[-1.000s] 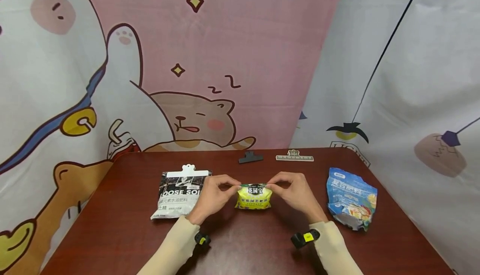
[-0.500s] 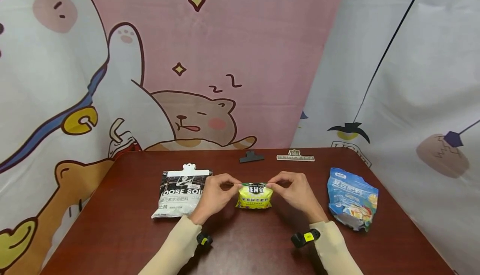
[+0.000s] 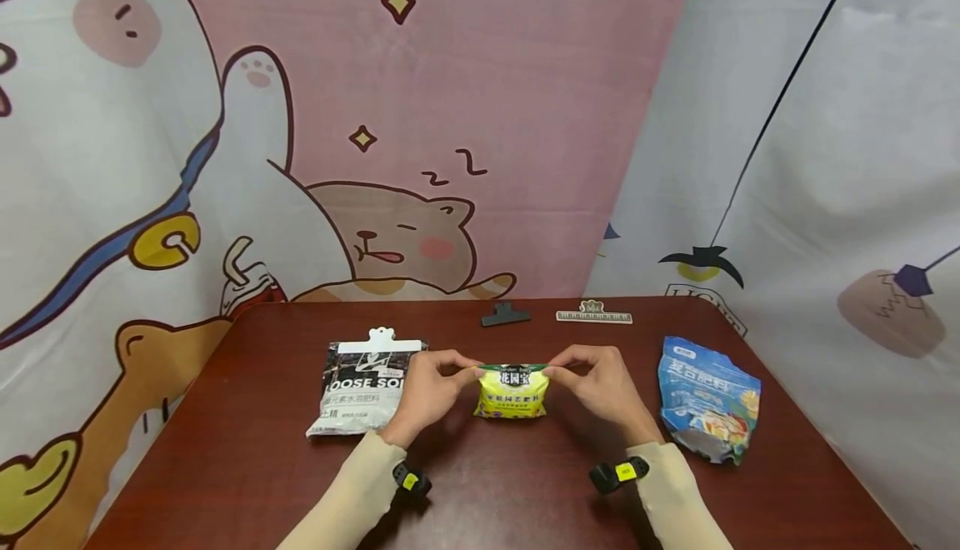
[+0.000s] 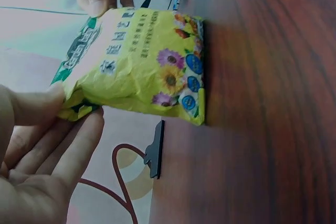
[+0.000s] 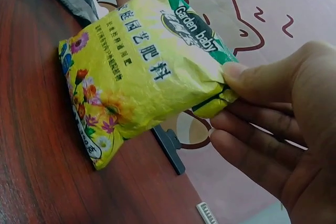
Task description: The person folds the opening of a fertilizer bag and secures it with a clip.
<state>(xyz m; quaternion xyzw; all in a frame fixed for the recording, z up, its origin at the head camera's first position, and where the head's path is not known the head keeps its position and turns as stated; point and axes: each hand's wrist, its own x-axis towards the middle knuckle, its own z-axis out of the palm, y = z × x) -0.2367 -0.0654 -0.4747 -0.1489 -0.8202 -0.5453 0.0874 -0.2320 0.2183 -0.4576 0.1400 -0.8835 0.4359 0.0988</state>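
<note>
A small yellow fertilizer bag [image 3: 512, 396] with a green top edge and printed flowers stands upright at the middle of the table. My left hand [image 3: 432, 387] pinches its upper left corner between thumb and fingers. At the opposite upper corner, my right hand [image 3: 600, 383] pinches the bag the same way. Seen from the left wrist, the yellow bag [image 4: 142, 61] has its bottom edge at the tabletop, and the left thumb [image 4: 39, 106] lies on its front. In the right wrist view the right thumb [image 5: 252, 77] presses near the green strip.
Left of the hands lies a black-and-white soil bag [image 3: 360, 396] with a white clip [image 3: 378, 346] across its top. A blue bag [image 3: 707, 400] lies at the right. Toward the back edge are a black clip [image 3: 506, 315] and a pale clip with piano-key markings [image 3: 594, 315].
The right hand has shifted slightly outward along the bag's top edge, and the top looks more spread. The whole head view has drifted a little. Both hands keep their pinch.
</note>
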